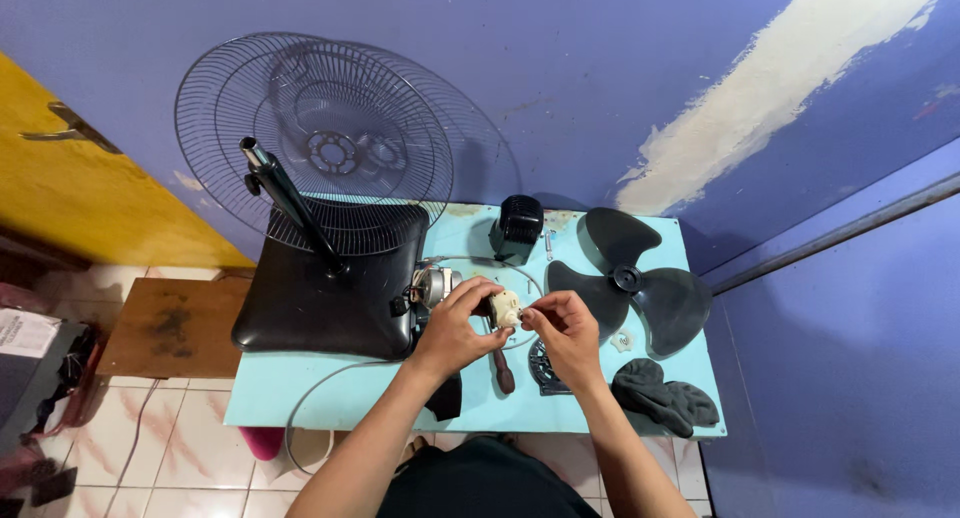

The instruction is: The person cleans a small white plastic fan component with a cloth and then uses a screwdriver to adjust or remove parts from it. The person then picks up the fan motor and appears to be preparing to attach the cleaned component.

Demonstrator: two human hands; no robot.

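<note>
The table (300, 398) is pale turquoise. On its left stands a glossy black fan base (320, 298) with a black pole (290, 203); behind it lean dark wire grilles (330, 138), a pattern of fine radial spokes. At far right lies a dark grey three-bladed propeller (630, 278); near right, a charcoal cloth (665, 396). The small part (505, 308) between the hands is cream. The wall (600, 68) is violet-blue with a whitish streak.

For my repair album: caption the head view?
Both hands hold a small cream part beside the fan motor.
</note>
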